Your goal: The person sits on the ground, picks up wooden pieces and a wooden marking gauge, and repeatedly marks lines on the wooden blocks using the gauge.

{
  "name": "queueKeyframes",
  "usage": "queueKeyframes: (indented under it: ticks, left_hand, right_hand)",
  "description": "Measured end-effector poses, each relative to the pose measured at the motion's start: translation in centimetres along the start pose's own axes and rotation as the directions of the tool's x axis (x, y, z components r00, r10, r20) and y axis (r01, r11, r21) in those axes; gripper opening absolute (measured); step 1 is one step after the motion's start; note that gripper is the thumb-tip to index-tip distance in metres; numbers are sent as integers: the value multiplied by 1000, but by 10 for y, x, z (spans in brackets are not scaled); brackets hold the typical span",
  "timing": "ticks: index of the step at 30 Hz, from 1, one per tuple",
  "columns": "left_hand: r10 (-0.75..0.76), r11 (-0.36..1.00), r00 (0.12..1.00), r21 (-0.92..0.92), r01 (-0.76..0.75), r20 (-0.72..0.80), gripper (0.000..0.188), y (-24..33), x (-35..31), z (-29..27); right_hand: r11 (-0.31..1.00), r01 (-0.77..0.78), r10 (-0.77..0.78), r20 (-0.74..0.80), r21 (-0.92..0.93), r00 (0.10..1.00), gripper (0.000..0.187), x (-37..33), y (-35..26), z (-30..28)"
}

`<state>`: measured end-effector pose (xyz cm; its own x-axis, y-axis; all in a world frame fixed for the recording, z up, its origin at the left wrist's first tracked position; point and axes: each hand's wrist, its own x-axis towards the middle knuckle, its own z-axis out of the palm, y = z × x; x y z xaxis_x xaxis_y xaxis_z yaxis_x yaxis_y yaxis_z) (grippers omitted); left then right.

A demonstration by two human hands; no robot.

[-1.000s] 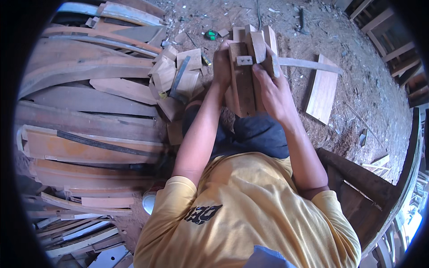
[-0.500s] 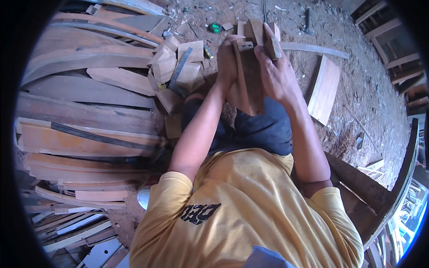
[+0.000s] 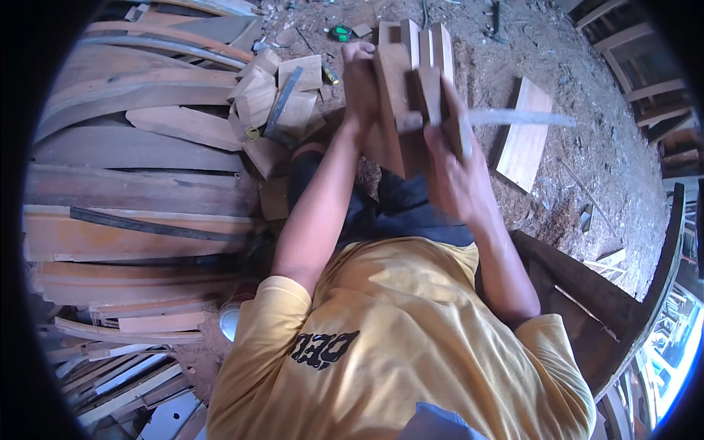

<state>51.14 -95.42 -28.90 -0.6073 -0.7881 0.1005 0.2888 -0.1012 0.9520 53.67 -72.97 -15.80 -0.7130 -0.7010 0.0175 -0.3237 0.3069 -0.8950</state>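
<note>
Left hand [image 3: 361, 82]: fingers closed around the left edge of a wooden piece [image 3: 400, 110], held upright over the lap. Right hand [image 3: 453, 172]: blurred, wrapped on the piece's right side, with a thin metal ruler [image 3: 522, 117] jutting out to the right. Beyond: loose wood blocks [image 3: 282, 95] heaped just left of the hands; curved planks [image 3: 139, 176] stacked further left; a flat board [image 3: 524, 143] on the dirt floor [image 3: 587, 110] right. A white cup [image 3: 229, 320] rim near the left sleeve, contents unseen.

both arms stretched forward, left hand [image 3: 361, 84] raised with fingers curled, right hand [image 3: 455, 172] fingers closed, slightly blurred
</note>
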Motion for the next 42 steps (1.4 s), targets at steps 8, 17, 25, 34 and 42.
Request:
queueKeyframes:
  ticks: [8, 17, 25, 34, 42]
  left_hand:
    - [46, 990, 999, -133, -44, 12, 20, -6, -13, 1]
    - [1, 991, 1000, -131, 1, 14, 19, -2, -14, -10]
    - [-185, 880, 954, -392, 268, 236, 42, 31, -23, 4]
    - [-29, 969, 996, -246, 6, -89, 19, -13, 12, -6]
    - [21, 981, 995, -192, -40, -96, 18, -15, 9, -14]
  right_hand:
    - [994, 66, -63, 29, -91, 998, 68, 38, -10, 0]
    - [996, 90, -90, -17, 17, 996, 66, 12, -6, 5]
    - [980, 199, -199, 2, 22, 980, 65, 75, -7, 4]
    - [994, 9, 0, 90, -109, 996, 68, 5, 0, -7]
    - [998, -19, 25, 106, -59, 994, 71, -65, 4, -9]
